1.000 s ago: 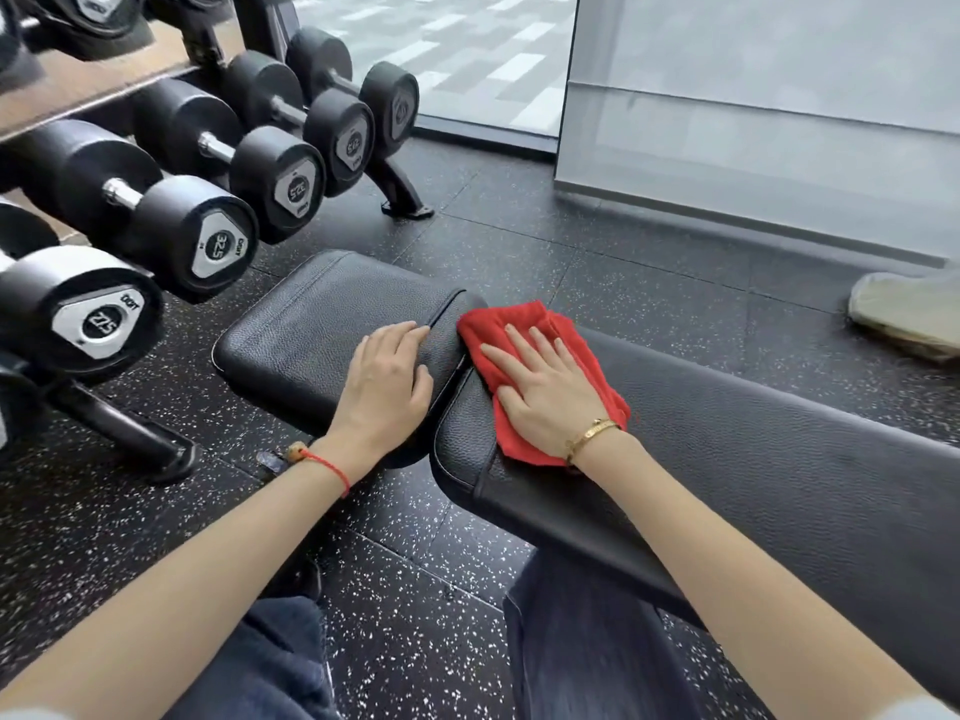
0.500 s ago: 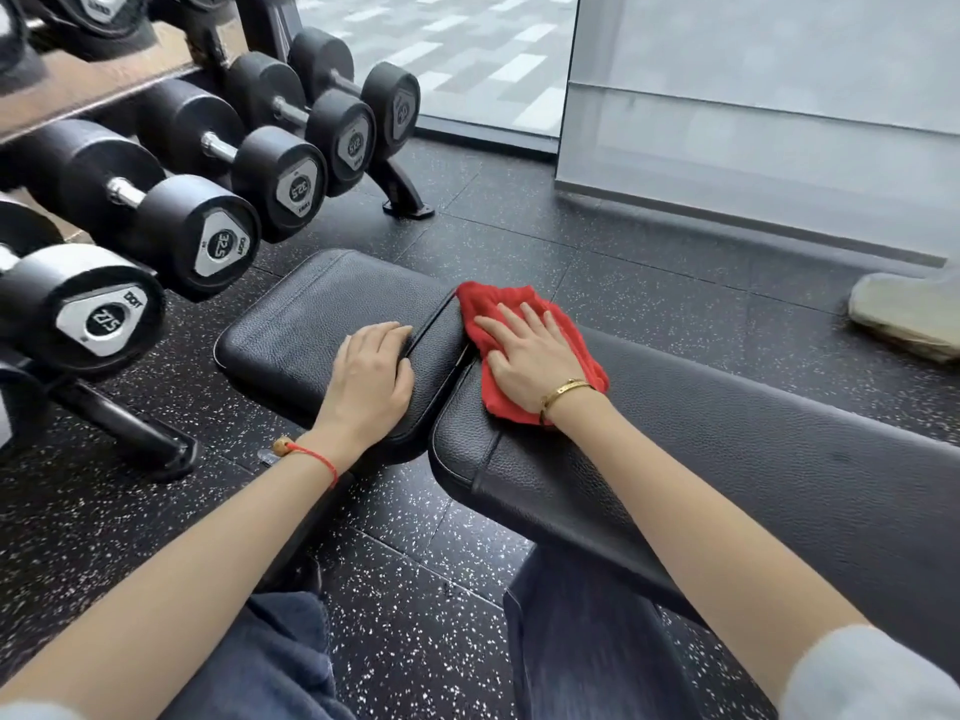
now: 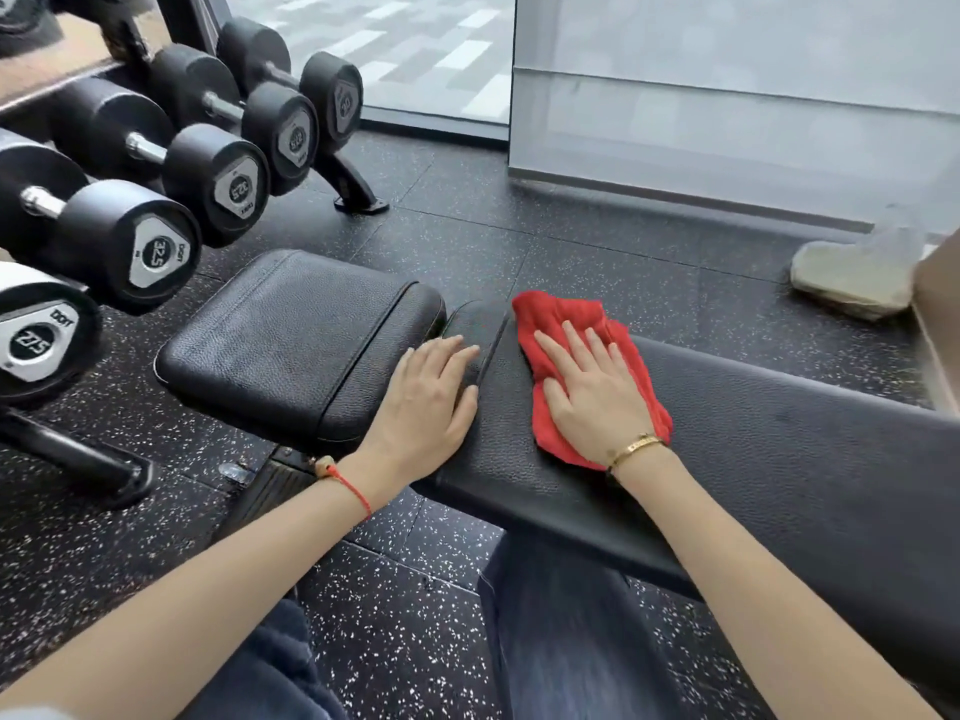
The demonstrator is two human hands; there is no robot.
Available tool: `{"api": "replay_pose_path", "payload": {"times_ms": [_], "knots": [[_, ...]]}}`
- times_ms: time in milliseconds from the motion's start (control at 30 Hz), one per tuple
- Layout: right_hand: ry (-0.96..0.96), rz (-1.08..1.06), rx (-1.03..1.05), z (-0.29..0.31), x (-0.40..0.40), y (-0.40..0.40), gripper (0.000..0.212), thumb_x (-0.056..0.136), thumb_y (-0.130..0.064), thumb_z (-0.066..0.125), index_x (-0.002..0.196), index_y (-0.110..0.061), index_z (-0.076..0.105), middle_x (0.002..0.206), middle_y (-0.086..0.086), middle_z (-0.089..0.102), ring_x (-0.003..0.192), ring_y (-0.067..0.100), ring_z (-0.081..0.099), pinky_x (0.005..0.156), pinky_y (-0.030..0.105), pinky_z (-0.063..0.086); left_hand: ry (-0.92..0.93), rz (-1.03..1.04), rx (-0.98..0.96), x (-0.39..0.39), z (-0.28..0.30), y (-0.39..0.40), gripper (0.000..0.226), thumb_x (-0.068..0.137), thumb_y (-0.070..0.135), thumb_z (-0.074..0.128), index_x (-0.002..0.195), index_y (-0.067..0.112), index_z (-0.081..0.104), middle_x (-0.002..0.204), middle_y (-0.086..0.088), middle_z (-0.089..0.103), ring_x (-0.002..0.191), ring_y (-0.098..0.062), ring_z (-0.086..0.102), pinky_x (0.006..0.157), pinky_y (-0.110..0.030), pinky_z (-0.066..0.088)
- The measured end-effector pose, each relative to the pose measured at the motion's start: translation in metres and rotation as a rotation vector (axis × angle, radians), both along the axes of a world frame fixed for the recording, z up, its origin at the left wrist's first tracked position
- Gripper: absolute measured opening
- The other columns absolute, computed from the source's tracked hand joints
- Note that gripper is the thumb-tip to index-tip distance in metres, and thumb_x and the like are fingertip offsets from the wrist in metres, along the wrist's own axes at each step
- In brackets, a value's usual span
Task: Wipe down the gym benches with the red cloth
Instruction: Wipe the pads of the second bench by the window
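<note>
Pressing red cloth [image 3: 587, 366] on bench [image 3: 779, 449], flat-fingered hands, right [image 3: 592, 402], left [image 3: 423, 407] bare; dumbbell [image 3: 156, 254] "32.5".

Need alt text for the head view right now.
Right hand presses a red cloth flat on the long bench pad; left hand rests across the gap to the seat pad. Dumbbells are racked at left.

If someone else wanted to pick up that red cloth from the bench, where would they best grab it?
Probably the bunched far corner of the red cloth, pinched from above on the side away from the person. It stands up in folds there, clear of the right hand, which lies flat on the middle and presses it to the long pad.
</note>
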State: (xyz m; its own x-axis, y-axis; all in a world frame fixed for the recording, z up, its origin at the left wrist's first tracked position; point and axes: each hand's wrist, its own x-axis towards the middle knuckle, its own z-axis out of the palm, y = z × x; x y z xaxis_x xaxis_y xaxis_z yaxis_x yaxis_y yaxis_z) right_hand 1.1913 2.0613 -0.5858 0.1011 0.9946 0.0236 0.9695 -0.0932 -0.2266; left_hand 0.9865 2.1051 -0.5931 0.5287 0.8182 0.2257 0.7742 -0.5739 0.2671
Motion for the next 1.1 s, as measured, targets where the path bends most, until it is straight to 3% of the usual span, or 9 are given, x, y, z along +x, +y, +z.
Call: {"api": "replay_pose_path", "payload": {"times_ms": [133, 267, 367, 633, 900, 1100], "knots": [[-0.017, -0.065, -0.027, 0.003, -0.002, 0.012, 0.058, 0.098, -0.035, 0.034, 0.153, -0.034, 0.014, 0.163, 0.003, 0.004, 0.150, 0.026, 0.004, 0.121, 0.042, -0.001, 0.055, 0.006, -0.005, 0.016, -0.005, -0.014, 0.054, 0.098, 0.032, 0.047, 0.145, 0.006, 0.042, 0.152, -0.011, 0.040, 0.144, -0.029, 0.031, 0.119, -0.045, 0.022], [-0.031, 0.070, 0.003, -0.002, -0.008, -0.047, 0.060, 0.096, -0.037, 0.034, 0.152, -0.038, 0.012, 0.163, 0.000, 0.006, 0.150, 0.023, 0.004, 0.122, 0.041, 0.000, 0.026, 0.076, -0.020, 0.024, -0.006, -0.020, 0.054, 0.097, 0.031, 0.050, 0.144, 0.004, 0.043, 0.152, -0.012, 0.041, 0.144, -0.032, 0.032, 0.119, -0.049, 0.023], [-0.038, 0.050, 0.018, -0.005, 0.010, -0.083, 0.060, 0.096, -0.036, 0.036, 0.151, -0.040, 0.014, 0.162, -0.003, 0.008, 0.150, 0.021, 0.007, 0.122, 0.039, 0.002, 0.005, 0.080, -0.010, 0.030, -0.006, -0.024, 0.052, 0.096, 0.032, 0.048, 0.141, 0.007, 0.046, 0.149, -0.012, 0.044, 0.141, -0.032, 0.035, 0.118, -0.051, 0.024], [-0.043, -0.448, -0.029, 0.001, 0.088, -0.062, 0.059, 0.097, -0.032, 0.036, 0.153, -0.033, 0.017, 0.162, 0.006, 0.010, 0.148, 0.029, 0.011, 0.121, 0.044, 0.004, -0.027, 0.170, 0.001, 0.054, -0.008, -0.036, 0.050, 0.094, 0.034, 0.053, 0.137, 0.008, 0.050, 0.146, -0.018, 0.042, 0.138, -0.034, 0.036, 0.118, -0.053, 0.022], [-0.048, -0.133, -0.013, -0.003, 0.054, -0.100, 0.060, 0.096, -0.037, 0.036, 0.152, -0.040, 0.014, 0.163, -0.001, 0.007, 0.150, 0.021, 0.005, 0.122, 0.040, 0.000, -0.005, 0.104, -0.001, 0.104, -0.009, -0.046, 0.049, 0.093, 0.035, 0.050, 0.137, 0.015, 0.051, 0.151, -0.011, 0.041, 0.143, -0.031, 0.032, 0.119, -0.054, 0.017], [-0.033, -0.284, -0.005, -0.004, 0.112, -0.149, 0.059, 0.096, -0.031, 0.041, 0.150, -0.040, 0.019, 0.162, -0.002, 0.013, 0.149, 0.021, 0.010, 0.122, 0.039, 0.004, -0.018, 0.086, -0.007, 0.118, -0.015, -0.048, 0.050, 0.094, 0.038, 0.046, 0.139, 0.016, 0.048, 0.149, -0.005, 0.043, 0.143, -0.027, 0.032, 0.120, -0.057, 0.016]]}}
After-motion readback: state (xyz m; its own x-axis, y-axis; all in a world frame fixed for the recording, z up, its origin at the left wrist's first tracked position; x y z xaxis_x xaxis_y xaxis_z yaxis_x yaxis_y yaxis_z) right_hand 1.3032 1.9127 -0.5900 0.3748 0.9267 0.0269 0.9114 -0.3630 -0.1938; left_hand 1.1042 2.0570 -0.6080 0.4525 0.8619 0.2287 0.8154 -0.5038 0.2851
